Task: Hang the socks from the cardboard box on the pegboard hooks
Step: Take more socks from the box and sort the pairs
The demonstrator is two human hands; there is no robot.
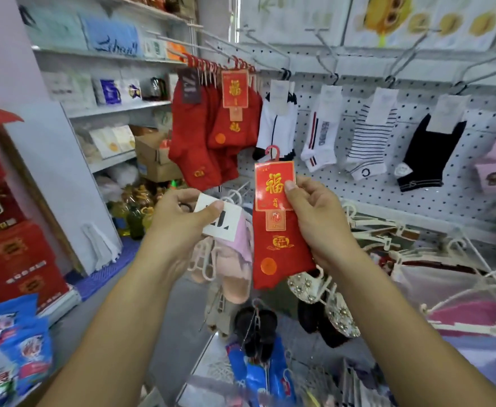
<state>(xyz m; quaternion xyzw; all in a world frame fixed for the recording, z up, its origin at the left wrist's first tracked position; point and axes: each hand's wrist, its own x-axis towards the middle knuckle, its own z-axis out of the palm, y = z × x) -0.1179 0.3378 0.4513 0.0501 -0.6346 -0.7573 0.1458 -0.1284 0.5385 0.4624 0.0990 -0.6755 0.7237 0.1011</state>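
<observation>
A pair of red socks (279, 248) is held upright in the right hand (317, 227), the thumb pressed on the red card label (273, 186) with its gold character, the fingers closed behind it. A small red plastic hanger hook (273, 151) stands up from the top of the label, free of any peg. In the left hand (179, 221) a pair of pale pink socks (235, 259) is gripped by its white card label (222, 221), the thumb lying across the card; the socks hang down below the hand. Both pairs are held in front of the white pegboard (387, 177), below its upper row of hooks. On that row a thick bunch of red socks (211, 127) is hung at the left, followed to the right by white socks with dark trim (276, 124), white socks with a side stripe (318, 136), striped socks (370, 139) and black socks (428, 151). The cardboard box named in the task cannot be made out with certainty
</observation>
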